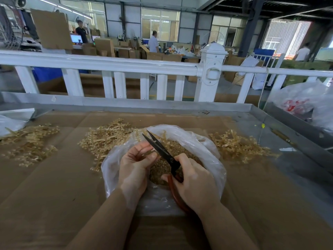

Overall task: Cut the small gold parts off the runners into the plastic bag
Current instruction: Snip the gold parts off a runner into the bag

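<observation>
A clear plastic bag (pixel 203 143) lies open in the middle of the cardboard-covered table, with a heap of small gold parts (pixel 177 146) inside. Over the bag, my right hand (pixel 195 183) grips the red handles of black-bladed scissors (pixel 158 147), whose blades are slightly apart and point up and to the left. My left hand (pixel 135 165) has its fingers curled beside the blades and pinches a small piece that is mostly hidden by the fingers. Piles of gold runners lie to the left (pixel 30 141), behind the bag (pixel 106 138) and to the right (pixel 236 143).
The table has a raised grey metal rim (pixel 144 105) at the back and right. A white railing (pixel 126 65) stands behind it. A large plastic bag with red print (pixel 306 103) sits at the right, another white bag (pixel 10 121) at the far left. People work far behind.
</observation>
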### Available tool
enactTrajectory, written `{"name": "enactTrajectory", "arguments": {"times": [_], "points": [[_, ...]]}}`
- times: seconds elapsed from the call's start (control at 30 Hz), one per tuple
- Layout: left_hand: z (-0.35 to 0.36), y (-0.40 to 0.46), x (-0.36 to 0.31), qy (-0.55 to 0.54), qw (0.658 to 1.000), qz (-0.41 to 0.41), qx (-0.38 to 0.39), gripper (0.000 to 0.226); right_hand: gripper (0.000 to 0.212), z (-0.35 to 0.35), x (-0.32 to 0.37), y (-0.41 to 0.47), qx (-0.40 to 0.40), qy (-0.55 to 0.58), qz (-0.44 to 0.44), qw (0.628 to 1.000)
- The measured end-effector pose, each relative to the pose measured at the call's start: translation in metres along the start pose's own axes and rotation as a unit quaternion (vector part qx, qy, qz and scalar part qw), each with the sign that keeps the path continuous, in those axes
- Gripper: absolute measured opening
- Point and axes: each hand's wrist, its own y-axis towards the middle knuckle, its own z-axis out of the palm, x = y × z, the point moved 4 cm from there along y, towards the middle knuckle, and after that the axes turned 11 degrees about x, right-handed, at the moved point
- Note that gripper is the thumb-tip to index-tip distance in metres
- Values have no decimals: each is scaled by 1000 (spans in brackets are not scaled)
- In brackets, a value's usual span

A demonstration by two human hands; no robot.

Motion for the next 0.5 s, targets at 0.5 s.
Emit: {"name": "enactTrajectory", "arguments": {"times": [0.5], "points": [[0, -1, -1, 19, 1000, 2, -11, 35, 44, 5, -2, 2, 12, -27, 3, 1000]]}}
